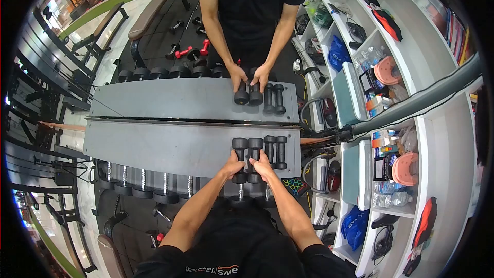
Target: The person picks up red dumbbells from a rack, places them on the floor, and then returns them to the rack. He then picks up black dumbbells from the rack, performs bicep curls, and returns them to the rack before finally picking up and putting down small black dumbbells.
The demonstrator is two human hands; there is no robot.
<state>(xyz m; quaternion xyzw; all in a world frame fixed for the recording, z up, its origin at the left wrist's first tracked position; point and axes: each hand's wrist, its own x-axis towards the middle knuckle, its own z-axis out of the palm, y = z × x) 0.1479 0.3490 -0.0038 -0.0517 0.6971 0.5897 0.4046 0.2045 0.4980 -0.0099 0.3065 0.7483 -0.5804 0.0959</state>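
Note:
Two black dumbbells lie side by side, lengthwise to me, on the grey rack top [154,141]. My left hand [234,166] is closed round the handle of the left dumbbell [239,143]. On the right dumbbell [255,144], my right hand [263,166] grips the handle from its outer side. The dumbbells' heads are close together. Just right of them, a pair of smaller black dumbbells [280,153] rests on the same surface. Parts of my fingers are hidden behind the handles.
A mirror behind the rack top reflects my arms [216,36] and the dumbbells. Larger dumbbells with chrome handles [165,183] sit on the tier below. White shelves [422,175] with bottles, bags and a teal-lidded box [351,175] stand at right. A padded bench [114,257] is at lower left.

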